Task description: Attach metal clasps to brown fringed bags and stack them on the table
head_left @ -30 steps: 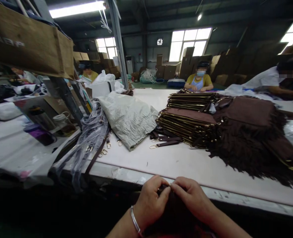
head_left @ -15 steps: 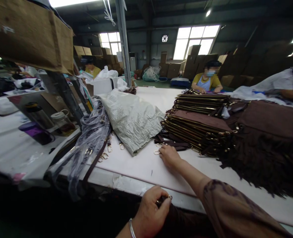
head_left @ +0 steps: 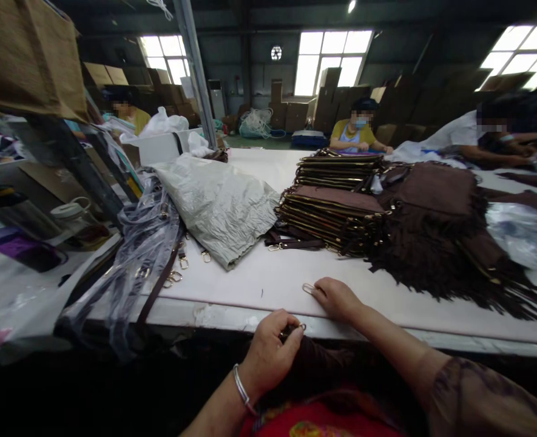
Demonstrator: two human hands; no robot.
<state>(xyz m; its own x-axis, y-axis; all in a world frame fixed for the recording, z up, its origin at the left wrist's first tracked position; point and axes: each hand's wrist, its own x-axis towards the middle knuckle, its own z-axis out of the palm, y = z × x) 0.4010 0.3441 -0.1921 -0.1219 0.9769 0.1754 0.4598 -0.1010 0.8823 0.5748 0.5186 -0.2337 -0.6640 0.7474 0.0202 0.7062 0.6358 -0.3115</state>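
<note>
My left hand (head_left: 270, 349), with a silver bangle at the wrist, is closed around the corner of a dark brown bag (head_left: 318, 358). A small gold ring shows at its fingertips, and the rest of the bag hangs in shadow below the table edge. Over the white tabletop, my right hand (head_left: 338, 298) pinches a gold oval clasp (head_left: 307, 288); whatever is attached to it is hidden by the fingers. Farther back lie brown straps (head_left: 298, 244) with gold clasps, beside stacked brown bags (head_left: 332, 212) with gold zips.
Fringed brown bags (head_left: 436, 200) spread over the right side. A crumpled grey plastic sheet (head_left: 218, 203) covers the middle left. Plastic-wrapped straps (head_left: 147, 243) hang over the table's front edge near a metal post (head_left: 193, 73). Cups and a bottle stand left; several people work across the tables.
My right hand has drawn back from the straps toward my left hand, bringing a gold clasp with it. My left hand keeps its grip on the bag. The view has swung right.
</note>
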